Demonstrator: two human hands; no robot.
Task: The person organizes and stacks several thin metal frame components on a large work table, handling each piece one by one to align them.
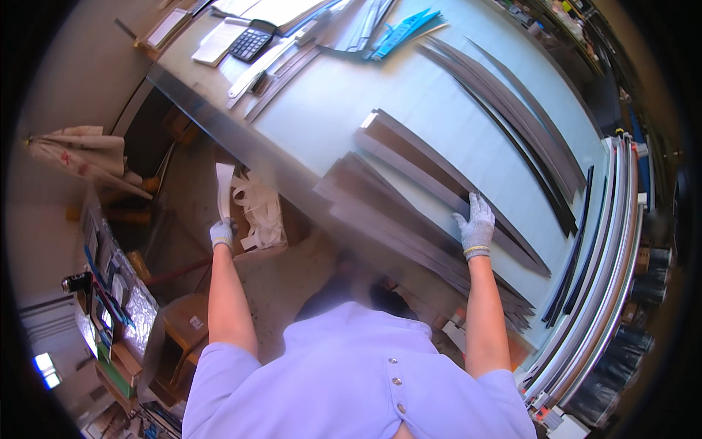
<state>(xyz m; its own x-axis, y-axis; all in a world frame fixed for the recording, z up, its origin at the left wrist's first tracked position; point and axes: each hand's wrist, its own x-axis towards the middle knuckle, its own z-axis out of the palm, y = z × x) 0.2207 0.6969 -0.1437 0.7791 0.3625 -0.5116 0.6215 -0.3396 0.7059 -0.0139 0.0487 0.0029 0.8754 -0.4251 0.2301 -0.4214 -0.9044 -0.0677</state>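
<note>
My left hand [222, 233], in a pale knitted glove, is closed on the lower end of a white strip [224, 189]. The strip stands up beside an open cardboard box [275, 247] that holds tangled white strips [257, 208]. On the table, my right hand [477, 223], gloved the same way, lies with fingers stretched out on a stack of long grey-brown strips [420, 162]. A second, fanned-out stack of grey strips [395, 212] is on the near side of it, along the table edge.
The pale table [292, 139] carries more dark strips [512, 117] farther off, a calculator [253, 41], a metal ruler [256, 73] and blue pieces [402, 35]. Long profiles [592, 263] line its right end. At the left are a cluttered shelf [121, 366] and a brown carton [186, 322].
</note>
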